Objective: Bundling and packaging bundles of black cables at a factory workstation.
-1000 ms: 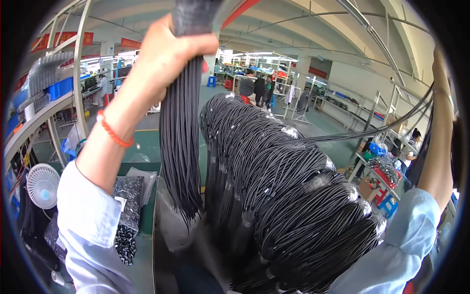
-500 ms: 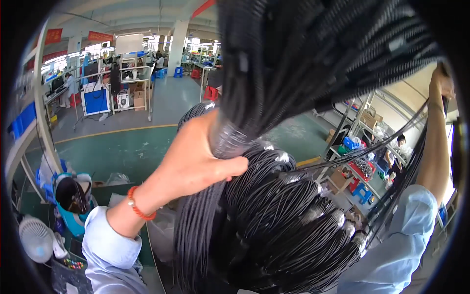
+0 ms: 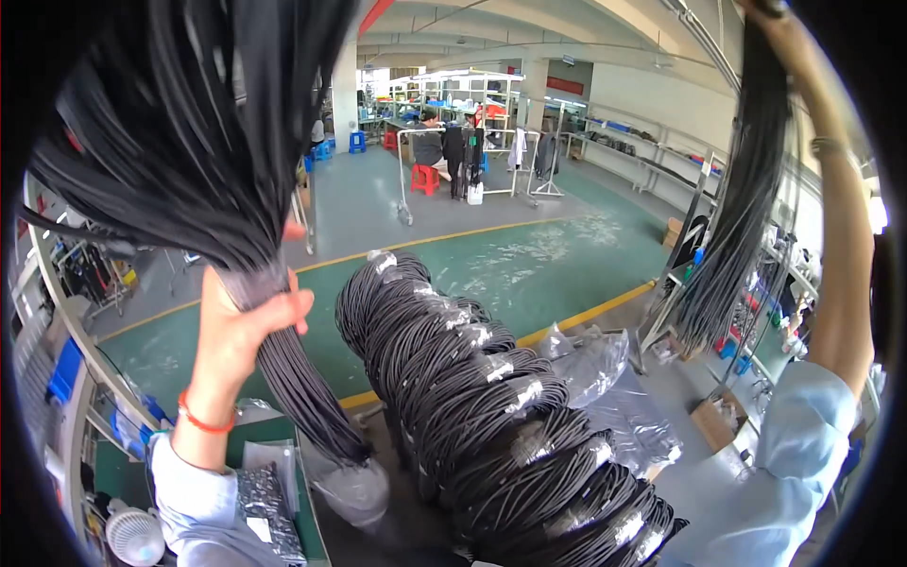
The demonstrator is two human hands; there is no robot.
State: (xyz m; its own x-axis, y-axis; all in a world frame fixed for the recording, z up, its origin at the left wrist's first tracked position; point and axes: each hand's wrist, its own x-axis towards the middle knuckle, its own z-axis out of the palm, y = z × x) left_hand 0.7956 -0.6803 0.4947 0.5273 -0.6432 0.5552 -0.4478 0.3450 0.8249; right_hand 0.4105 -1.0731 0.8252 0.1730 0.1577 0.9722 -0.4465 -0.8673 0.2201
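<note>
At the lower left edge, a small white fan [image 3: 135, 535] is seen near a green worktop [image 3: 118, 472], on which a clear bag of small black parts [image 3: 269, 510] is laid. Just above, the left hand [image 3: 241, 326], an orange-red wristband [image 3: 205, 422] at its wrist, is raised, and by its grip a black cable bundle [image 3: 312, 387] is pinched around the grey wrapped neck. Above that neck the cables are fanned out, partly cut off at the rim; below it, the other ends are slanted down rightward toward a clear plastic bag [image 3: 357, 493], though whether the two touch cannot be told.

Across the middle, a row of coiled cables [image 3: 425, 364] is ranged side by side, with shiny clear wraps along its top; its support is hidden. Farther back, a red stool [image 3: 424, 180] is seen. Right of the row, crumpled plastic sheeting [image 3: 605, 369] is spread.

At the far right, hanging cables [image 3: 746, 189] are suspended below the right hand [image 3: 770, 24]; it is cut off by the upper edge, so its grip cannot be told.

Lifting the bundle clear of the row is judged to be the step in hand; for the next move, a firm hold and untangled ends seem to be called for.
</note>
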